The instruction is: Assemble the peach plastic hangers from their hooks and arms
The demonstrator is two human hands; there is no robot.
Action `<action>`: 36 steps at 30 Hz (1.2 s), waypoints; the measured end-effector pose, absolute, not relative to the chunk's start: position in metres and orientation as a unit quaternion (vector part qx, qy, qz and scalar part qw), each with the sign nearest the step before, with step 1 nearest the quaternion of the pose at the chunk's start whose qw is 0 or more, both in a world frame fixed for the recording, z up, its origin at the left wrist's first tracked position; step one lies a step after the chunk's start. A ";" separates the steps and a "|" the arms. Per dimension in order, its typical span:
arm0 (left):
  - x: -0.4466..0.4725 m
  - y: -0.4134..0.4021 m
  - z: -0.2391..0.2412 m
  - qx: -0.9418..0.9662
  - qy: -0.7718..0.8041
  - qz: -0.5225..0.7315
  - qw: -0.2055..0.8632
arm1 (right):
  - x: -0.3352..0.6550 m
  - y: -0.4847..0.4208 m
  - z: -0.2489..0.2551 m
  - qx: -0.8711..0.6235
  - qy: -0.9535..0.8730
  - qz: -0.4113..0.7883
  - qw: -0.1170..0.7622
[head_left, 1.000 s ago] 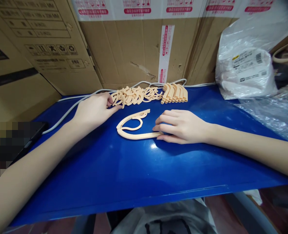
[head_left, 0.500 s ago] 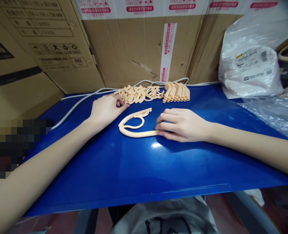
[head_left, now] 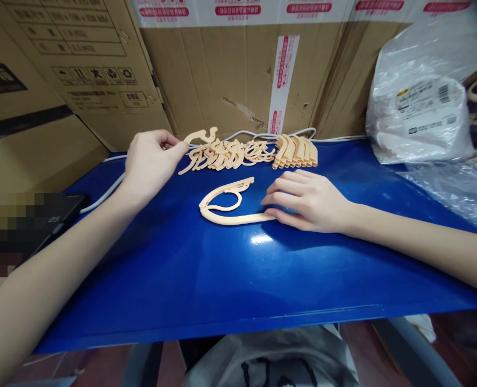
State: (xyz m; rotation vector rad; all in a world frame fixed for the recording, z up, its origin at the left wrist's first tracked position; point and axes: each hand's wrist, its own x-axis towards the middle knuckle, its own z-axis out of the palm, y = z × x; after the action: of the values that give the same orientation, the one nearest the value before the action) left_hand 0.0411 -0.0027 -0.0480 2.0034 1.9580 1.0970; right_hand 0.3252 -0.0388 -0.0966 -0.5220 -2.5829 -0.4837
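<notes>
Pinching a hooked beige piece [head_left: 197, 136] between closed fingertips [head_left: 182, 146], the left hand [head_left: 151, 164] stands just left of a far pile of parts [head_left: 224, 157]. The right hand [head_left: 308, 201] grips the right end of a curved frame [head_left: 232, 219], nearer on the blue table [head_left: 173, 279].

Brown cardboard [head_left: 206, 70] rises behind the glossy blue worktop [head_left: 222, 279]; below the worktop show a grey bar [head_left: 406, 350] and reddish floor [head_left: 368, 357]. White light glares on the worktop.

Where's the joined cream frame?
In the head view, the joined cream frame lies centrally on the blue table, in front of the loose pieces and left of the right hand, which holds one end.
</notes>
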 end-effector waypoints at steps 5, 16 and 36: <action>0.072 -0.028 -0.047 0.657 0.562 0.373 0.337 | 0.327 -0.039 -0.100 -0.270 -0.907 -0.053 0.320; 0.097 -0.060 -0.071 0.800 0.411 0.278 0.337 | 0.328 -0.036 -0.102 -0.227 -0.899 0.131 0.351; 0.091 -0.055 -0.087 0.928 0.308 0.204 0.048 | 0.324 -0.028 -0.103 -0.310 -0.815 0.307 0.381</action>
State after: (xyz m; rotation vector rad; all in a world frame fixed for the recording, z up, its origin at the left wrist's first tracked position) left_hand 0.0908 -0.0545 -0.0874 2.8305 0.9381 0.6208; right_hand 0.3237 -0.0279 -0.1029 -0.7920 -2.0800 0.7841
